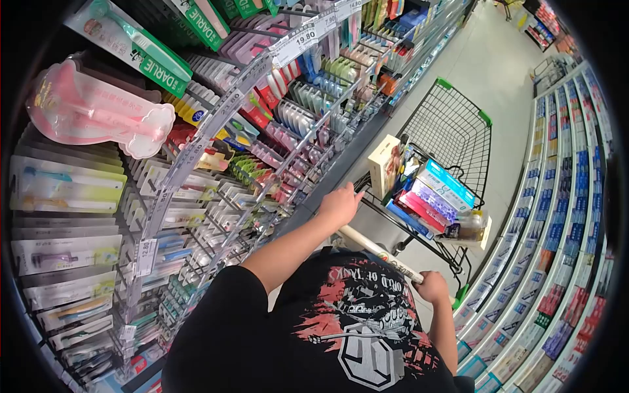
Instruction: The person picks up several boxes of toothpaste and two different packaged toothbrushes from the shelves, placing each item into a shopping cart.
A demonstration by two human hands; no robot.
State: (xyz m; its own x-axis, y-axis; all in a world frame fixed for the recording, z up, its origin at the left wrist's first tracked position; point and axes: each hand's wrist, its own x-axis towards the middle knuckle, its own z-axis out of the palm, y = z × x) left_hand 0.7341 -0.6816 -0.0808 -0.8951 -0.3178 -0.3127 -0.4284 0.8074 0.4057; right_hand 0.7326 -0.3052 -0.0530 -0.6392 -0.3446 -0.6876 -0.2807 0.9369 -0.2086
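My right hand point(432, 287) is wrapped around the right end of the pale shopping cart handle point(370, 245). Just off the handle's left end, my left hand point(339, 205) is raised with its fingers apart and nothing visible in it. In front of the handle, several packages are piled in the near part of the black wire cart point(452, 111). Among them are a blue and white box point(449, 183), a purple box point(429, 200), a tan box point(385, 165) standing at the left, and a clear-sided package point(466, 229) at the right.
Close on the left, a rack holds hanging toothbrush packs point(69, 183), a pink blister pack point(98, 108) and price labels point(298, 46). Curved-looking shelves of small boxes point(557, 223) line the right. Pale floor point(508, 85) runs ahead between them.
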